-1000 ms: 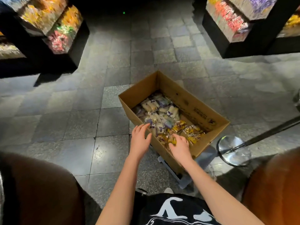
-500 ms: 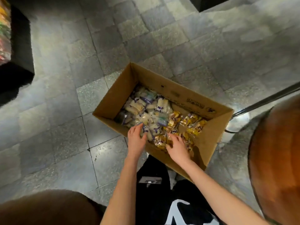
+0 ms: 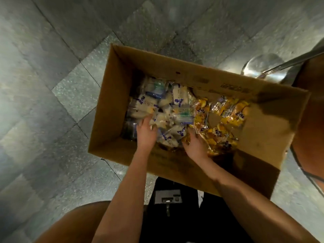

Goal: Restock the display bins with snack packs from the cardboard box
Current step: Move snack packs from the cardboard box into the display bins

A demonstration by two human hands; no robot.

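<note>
**Q:** Where are the snack packs?
**A:** All the packs lie loose inside the cardboard box point(image 3: 219, 79), which stands on the tiled floor point(image 3: 52, 85). The pale packs with purple print point(image 3: 177, 100) fill the left half of the box. The yellow packs point(image 3: 233, 113) lie from the middle of the box toward its right end, where bare cardboard shows on the bottom.

**Q:** What is the condition of the left grip?
**A:** The left grip point(image 3: 146, 135) is inside the box, just past its near wall, palm down on the pale packs. One finger stretches forward over a wrapper and the others bend down among the packs. The picture is blurred here, so I cannot tell whether those fingers close round a pack.

**Q:** And the right grip?
**A:** The right grip point(image 3: 195, 146) is also inside the box, close to the near wall, at the line where the pale packs meet the yellow ones. It is palm down, with the fingers nearly straight and spread, resting on the wrappers and pinching nothing. Yellow packs touch its right edge, and pale packs lie just beyond the fingertips.

**Q:** What else is near the box?
**A:** A polished metal base point(image 3: 263, 67) stands on the floor just beyond the far right corner of the box. A metal pole point(image 3: 294, 61) slants away from it.
</note>
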